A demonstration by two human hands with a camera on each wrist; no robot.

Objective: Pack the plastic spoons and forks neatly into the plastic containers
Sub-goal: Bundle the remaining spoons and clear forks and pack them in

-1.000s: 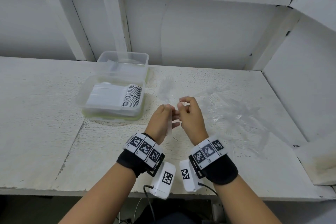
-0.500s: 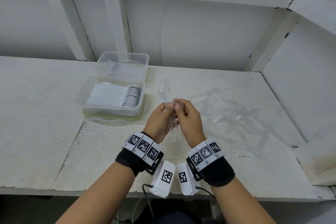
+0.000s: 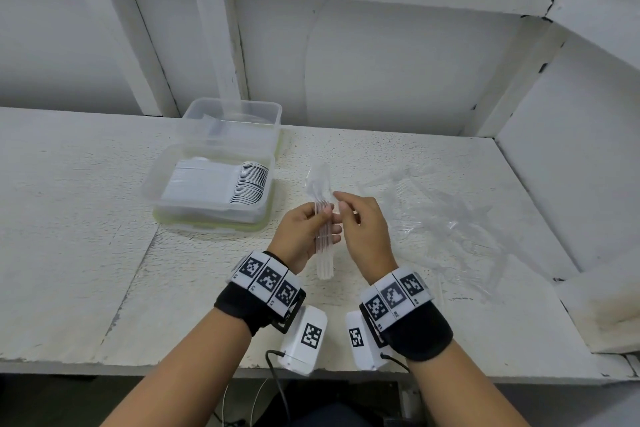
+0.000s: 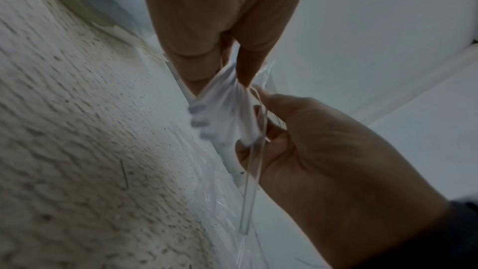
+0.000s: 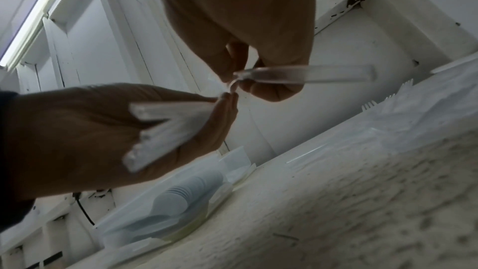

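Observation:
My left hand (image 3: pixel 311 222) grips a bundle of clear plastic cutlery (image 3: pixel 323 236), heads pointing away and handles fanned toward me; the bundle (image 5: pixel 168 128) also shows in the right wrist view. Just to its right, my right hand (image 3: pixel 346 208) pinches a single clear piece (image 5: pixel 310 77) at its neck, close to the bundle's top. The head of that piece is hidden by fingers. The near clear container (image 3: pixel 156 198) holds a neat stack of white spoons (image 3: pixel 242 187). Behind it stands a second clear container (image 3: pixel 273 114).
A loose heap of clear forks (image 3: pixel 450 218) lies on the white table (image 3: pixel 86 218) to the right of my hands. A white wall and beams close off the back, and a side wall stands at the right.
The bundle has turned from pointing down to heads-up in my left hand. My right hand, which was pressed against it, has drawn slightly to the right.

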